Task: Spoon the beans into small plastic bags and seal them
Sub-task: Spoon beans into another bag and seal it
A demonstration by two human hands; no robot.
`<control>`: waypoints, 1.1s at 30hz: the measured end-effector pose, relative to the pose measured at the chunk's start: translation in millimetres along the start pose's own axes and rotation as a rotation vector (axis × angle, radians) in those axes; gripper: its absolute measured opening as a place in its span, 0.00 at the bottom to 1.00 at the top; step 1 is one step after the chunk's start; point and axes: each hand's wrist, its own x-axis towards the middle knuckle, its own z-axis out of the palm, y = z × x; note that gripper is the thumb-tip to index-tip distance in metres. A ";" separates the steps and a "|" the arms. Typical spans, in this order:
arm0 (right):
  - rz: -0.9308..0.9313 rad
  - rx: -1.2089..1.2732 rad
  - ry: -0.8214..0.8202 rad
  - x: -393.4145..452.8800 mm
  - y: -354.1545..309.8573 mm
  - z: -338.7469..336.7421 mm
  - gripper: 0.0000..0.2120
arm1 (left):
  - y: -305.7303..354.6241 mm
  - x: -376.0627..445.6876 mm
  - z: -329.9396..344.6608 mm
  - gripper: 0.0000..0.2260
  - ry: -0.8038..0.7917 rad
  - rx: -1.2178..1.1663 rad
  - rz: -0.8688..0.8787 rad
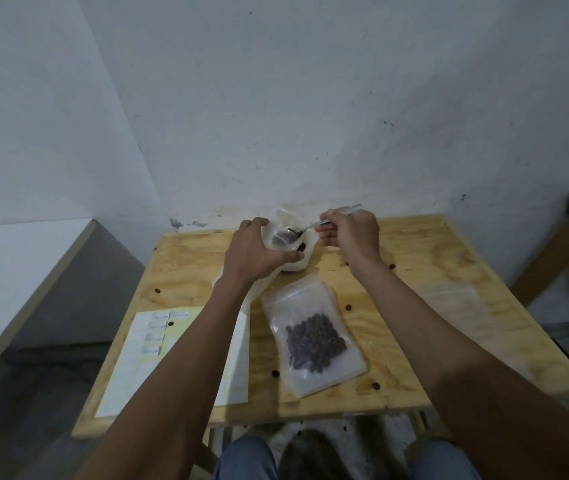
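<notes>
1. Two bare hands work near the far edge of a plywood desk (449,271), close to the wall.
2. The left hand (253,251) is closed around a small clear plastic bag (276,233), holding it upright with its mouth open toward the spoon.
3. The right hand (348,232) is clenched on the handle of a metal spoon (298,232); the handle's clear end sticks out past the knuckles toward the wall.
4. The spoon's bowl sits at the mouth of the held bag, with a few dark beans showing inside the plastic beneath it.
5. A white bowl (298,263) stands on the desk directly under the held bag, mostly hidden by the left hand; dark beans (302,247) show at its rim on the right side.
6. A second plastic bag (310,336) lies flat in the middle of the desk, nearer the person, with a heap of dark beans inside it. Whether its top strip is pressed closed cannot be told.
7. More clear empty bags (456,303) lie flat toward the right edge, faint against the wood.
8. A white and pale yellow sheet (130,368) lies at the near left corner, carrying several small handwritten labels (158,327); the writing is too small to read.
9. Several loose beans (348,307) are scattered singly over the desk, around the filled bag and near the front edge.
</notes>
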 end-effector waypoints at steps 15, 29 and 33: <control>-0.123 -0.285 0.078 3.2 58.1 -2.3 0.08 | 0.3 20.8 -1.0 0.32 -0.026 -0.208 -0.076; 0.295 0.156 0.132 17.0 46.5 -13.7 0.07 | 5.0 23.2 9.0 0.33 -0.024 -0.250 0.049; 0.274 0.190 0.162 16.2 38.7 -15.7 0.07 | -1.2 17.6 9.5 0.40 -0.033 -0.148 0.056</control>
